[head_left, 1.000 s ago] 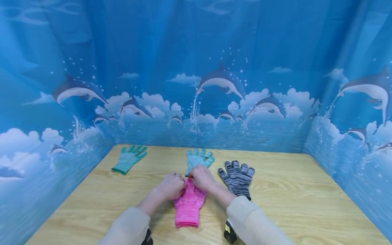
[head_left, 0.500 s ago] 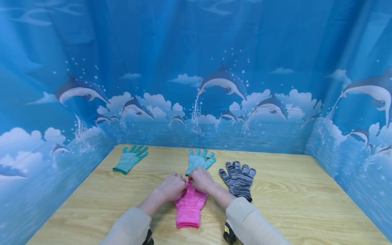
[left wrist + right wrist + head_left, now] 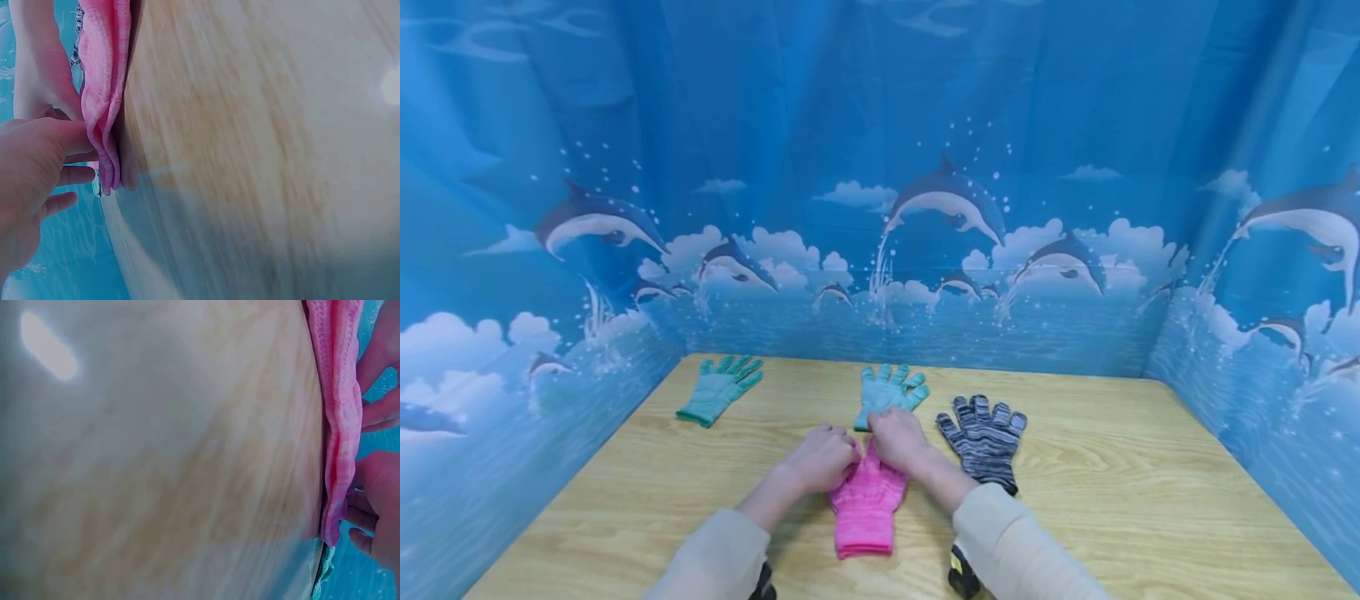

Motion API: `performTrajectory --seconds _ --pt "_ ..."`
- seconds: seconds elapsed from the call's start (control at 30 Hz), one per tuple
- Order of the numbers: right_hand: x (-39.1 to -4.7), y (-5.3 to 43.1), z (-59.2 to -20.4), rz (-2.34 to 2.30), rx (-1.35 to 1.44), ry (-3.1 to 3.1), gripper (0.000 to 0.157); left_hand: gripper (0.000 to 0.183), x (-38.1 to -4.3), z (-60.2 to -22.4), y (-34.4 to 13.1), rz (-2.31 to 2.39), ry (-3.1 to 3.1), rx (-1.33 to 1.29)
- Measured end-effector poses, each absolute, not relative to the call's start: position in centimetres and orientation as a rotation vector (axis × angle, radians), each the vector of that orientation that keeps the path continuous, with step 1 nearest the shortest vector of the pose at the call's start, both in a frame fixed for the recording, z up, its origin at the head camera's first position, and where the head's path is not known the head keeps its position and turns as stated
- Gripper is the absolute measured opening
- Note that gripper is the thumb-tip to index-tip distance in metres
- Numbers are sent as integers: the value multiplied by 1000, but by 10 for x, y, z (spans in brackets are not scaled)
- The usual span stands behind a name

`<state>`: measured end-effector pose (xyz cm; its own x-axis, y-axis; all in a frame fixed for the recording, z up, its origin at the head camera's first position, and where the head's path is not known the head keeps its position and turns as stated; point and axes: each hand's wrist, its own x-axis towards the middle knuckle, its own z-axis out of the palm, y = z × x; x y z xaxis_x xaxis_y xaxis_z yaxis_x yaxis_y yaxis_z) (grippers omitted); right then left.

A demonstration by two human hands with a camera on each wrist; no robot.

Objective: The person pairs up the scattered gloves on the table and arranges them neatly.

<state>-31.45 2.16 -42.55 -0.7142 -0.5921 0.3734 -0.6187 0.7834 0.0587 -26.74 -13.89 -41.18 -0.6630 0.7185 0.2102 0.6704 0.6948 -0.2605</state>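
In the head view, a pink knit glove (image 3: 867, 508) lies flat on the table, its cuff toward me. My left hand (image 3: 820, 458) pinches it at the finger end on the left side. At the far end of its fingers, my right hand (image 3: 898, 437) pinches a glove finger. The left wrist view has my left hand (image 3: 31, 169) with thumb and forefinger at the edge of the pink glove (image 3: 103, 94). From the right wrist, my right hand (image 3: 381, 506) appears with bent fingers against the pink glove (image 3: 340, 425). Both hands partly hide the glove's fingers.
Just beyond my right hand lies a light teal glove (image 3: 887, 390). A black-and-white striped glove (image 3: 987, 442) is right of it, close to my right forearm. A green glove (image 3: 718, 390) rests at the back left. Dolphin-printed curtains (image 3: 880, 208) enclose the wooden table (image 3: 1120, 500).
Over the last half second, my right hand has shifted slightly right, and the pink glove's cuff has slid a little right with it. My left hand stays about where it was.
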Motion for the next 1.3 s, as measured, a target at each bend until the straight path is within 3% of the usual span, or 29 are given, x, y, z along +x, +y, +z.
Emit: performTrajectory --seconds 0.3,0.53,0.8,1.07,1.3 --pt "-311 24 -425 53 907 -2548 14 8 -266 -410 -137 217 -2635 -1092" --pt "-302 32 -409 170 955 -2670 8 6 -264 -411 -140 224 -2581 -1087" --pt "-277 41 -405 12 1255 -2746 18 9 -257 -403 -138 247 -2647 -1069" --pt "-271 42 -410 7 1232 -2781 19 7 -256 -404 -133 225 -2755 -1029" --pt "-277 46 -410 11 1213 -2832 32 7 -261 -404 -131 205 -2748 -1042"
